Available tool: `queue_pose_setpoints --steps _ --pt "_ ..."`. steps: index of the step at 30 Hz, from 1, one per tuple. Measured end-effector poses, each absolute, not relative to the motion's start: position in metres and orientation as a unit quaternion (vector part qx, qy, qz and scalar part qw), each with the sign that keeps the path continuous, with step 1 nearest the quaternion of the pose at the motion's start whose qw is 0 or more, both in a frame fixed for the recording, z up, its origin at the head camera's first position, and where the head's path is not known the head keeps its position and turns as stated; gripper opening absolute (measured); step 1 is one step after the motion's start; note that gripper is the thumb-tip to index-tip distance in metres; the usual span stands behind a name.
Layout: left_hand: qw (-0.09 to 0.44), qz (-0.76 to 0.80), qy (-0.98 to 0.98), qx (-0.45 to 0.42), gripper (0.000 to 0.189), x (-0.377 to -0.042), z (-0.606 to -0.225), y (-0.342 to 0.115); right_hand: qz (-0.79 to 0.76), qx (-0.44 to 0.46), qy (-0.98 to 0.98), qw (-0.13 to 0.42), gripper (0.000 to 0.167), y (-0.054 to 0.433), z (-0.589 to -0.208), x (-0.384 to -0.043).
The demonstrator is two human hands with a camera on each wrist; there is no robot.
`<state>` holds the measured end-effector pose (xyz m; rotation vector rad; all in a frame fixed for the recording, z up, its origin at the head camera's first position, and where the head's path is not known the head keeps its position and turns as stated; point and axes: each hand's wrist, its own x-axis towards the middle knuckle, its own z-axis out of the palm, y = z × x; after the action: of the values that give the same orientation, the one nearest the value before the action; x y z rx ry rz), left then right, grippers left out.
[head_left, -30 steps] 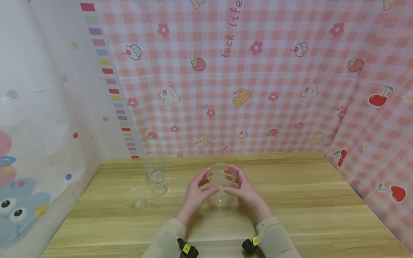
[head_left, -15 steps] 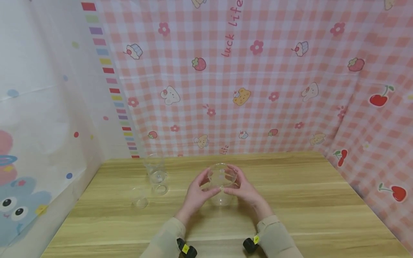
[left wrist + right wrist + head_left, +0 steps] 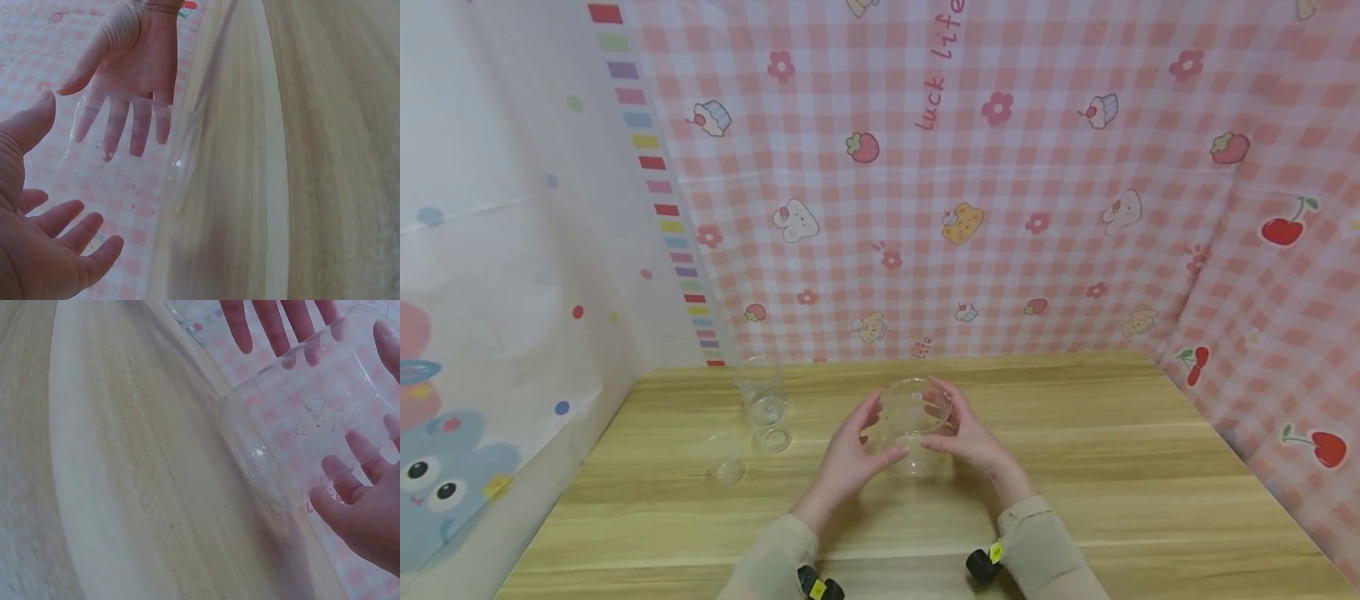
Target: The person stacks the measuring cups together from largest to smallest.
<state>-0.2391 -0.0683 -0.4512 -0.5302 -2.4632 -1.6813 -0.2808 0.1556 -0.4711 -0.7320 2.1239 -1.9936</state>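
In the middle of the table a clear, wide-mouthed cup (image 3: 914,417) stands upright; its faint outline shows in both wrist views. My right hand (image 3: 973,442) holds it from the right, with the thumb at the front and fingers around the far side; those fingers (image 3: 340,478) show through the clear wall in the right wrist view. To the left of the cup, my left hand (image 3: 848,458) is spread, thumb and fingers apart from the wall. In the left wrist view this left hand (image 3: 50,244) has nothing between its fingers.
More clear cups stand at the left of the wooden table (image 3: 1112,467): a tall cup (image 3: 762,387) near the back edge and a small cup (image 3: 726,462) nearer. A pink checked cloth (image 3: 925,167) hangs behind, a white sheet (image 3: 512,250) on the left.
My left hand has let go of the cup and moved slightly left, its fingers opening away. My right hand and the cup have hardly moved.
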Motion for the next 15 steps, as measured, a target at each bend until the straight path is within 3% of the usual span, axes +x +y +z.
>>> queue_pose_setpoints --steps 15 --pt "0.087 -0.504 -0.841 -0.174 0.089 -0.234 -0.453 -0.085 -0.659 -0.228 0.714 0.063 0.088 0.15 -0.473 -0.282"
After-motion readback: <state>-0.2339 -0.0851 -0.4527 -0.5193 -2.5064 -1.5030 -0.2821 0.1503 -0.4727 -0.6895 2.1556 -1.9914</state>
